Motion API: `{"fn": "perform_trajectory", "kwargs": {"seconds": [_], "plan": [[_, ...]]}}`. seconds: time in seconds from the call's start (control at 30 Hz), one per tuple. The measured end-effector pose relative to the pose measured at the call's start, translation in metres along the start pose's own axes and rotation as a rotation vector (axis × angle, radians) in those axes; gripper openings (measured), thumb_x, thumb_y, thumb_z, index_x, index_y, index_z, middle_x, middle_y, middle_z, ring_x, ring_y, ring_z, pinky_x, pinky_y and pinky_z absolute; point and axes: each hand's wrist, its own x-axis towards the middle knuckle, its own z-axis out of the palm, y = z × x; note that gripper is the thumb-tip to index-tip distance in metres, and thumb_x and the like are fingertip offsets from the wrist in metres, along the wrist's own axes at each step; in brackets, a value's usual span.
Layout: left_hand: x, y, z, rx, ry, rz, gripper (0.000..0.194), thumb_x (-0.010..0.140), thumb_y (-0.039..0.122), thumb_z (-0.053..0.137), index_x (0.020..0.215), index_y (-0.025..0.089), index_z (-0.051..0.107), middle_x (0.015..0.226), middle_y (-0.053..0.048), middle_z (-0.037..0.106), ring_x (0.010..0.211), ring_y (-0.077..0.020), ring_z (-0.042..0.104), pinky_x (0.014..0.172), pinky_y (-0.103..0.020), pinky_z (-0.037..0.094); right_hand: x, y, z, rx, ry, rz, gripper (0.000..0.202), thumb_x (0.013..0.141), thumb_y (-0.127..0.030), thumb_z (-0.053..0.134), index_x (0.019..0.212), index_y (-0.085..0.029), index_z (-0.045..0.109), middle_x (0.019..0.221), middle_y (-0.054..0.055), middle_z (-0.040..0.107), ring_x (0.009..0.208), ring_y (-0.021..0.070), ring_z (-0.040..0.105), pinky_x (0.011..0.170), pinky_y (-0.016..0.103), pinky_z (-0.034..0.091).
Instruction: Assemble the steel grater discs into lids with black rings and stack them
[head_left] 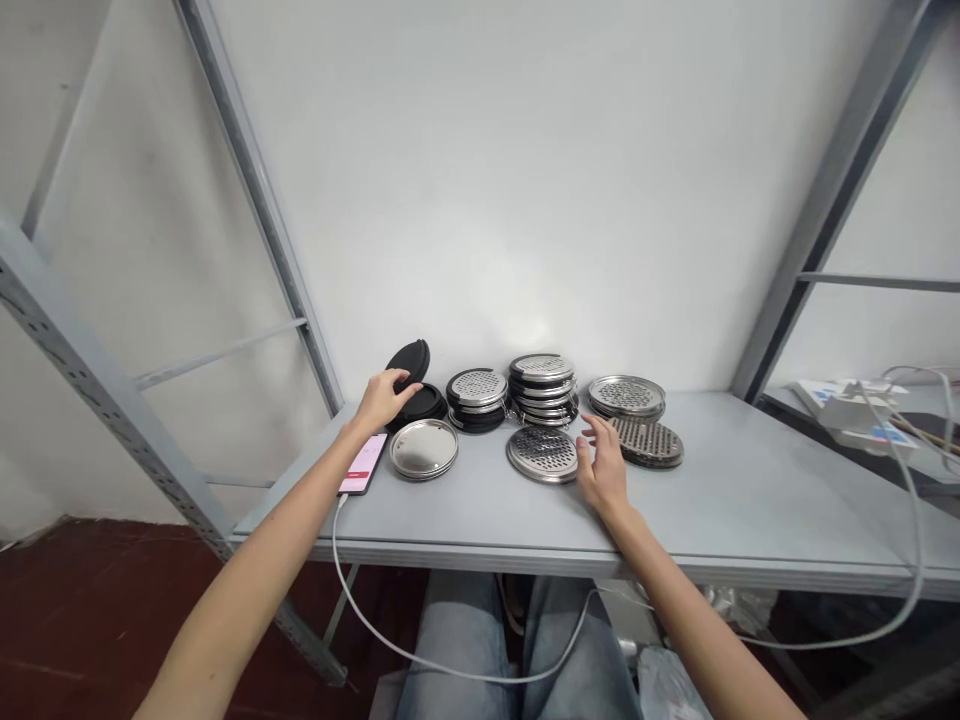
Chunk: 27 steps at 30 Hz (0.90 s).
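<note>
At the left of the table, my left hand (pixel 384 398) grips a round black lid-like disc (pixel 409 362) by its near edge and holds it tilted above a stack of similar black discs (pixel 421 402). My right hand (pixel 602 465) has its fingers apart and holds nothing. It is beside a stack of round perforated metal plates (pixel 541 455); whether it touches them I cannot tell. Just right of its fingers lie dark slotted metal plates (pixel 649 442). Plain shiny metal discs (pixel 424 449) are piled in front of the black stack.
Two stacks of grater-topped round pieces with black rims, one shorter (pixel 477 388) and one taller (pixel 541 369), stand near the wall. Perforated metal trays (pixel 627 395) are behind on the right. A phone (pixel 364 463) with a white cable (pixel 450 668) lies at left. Grey uprights (pixel 266 215) flank the table (pixel 750 480).
</note>
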Motion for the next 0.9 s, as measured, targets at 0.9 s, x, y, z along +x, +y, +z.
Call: {"fn": "perform_trajectory", "kwargs": {"seconds": [0.9], "plan": [[0.041, -0.007, 0.094, 0.326, -0.162, -0.309, 0.033, 0.085, 0.053, 0.053, 0.083, 0.022, 0.061, 0.090, -0.008, 0.069, 0.088, -0.0242, 0.063, 0.071, -0.030, 0.043, -0.002, 0.007, 0.001, 0.063, -0.184, 0.148, 0.034, 0.096, -0.039, 0.038, 0.119, -0.020, 0.053, 0.120, 0.012, 0.054, 0.097, 0.0226, 0.057, 0.089, 0.042, 0.047]]}}
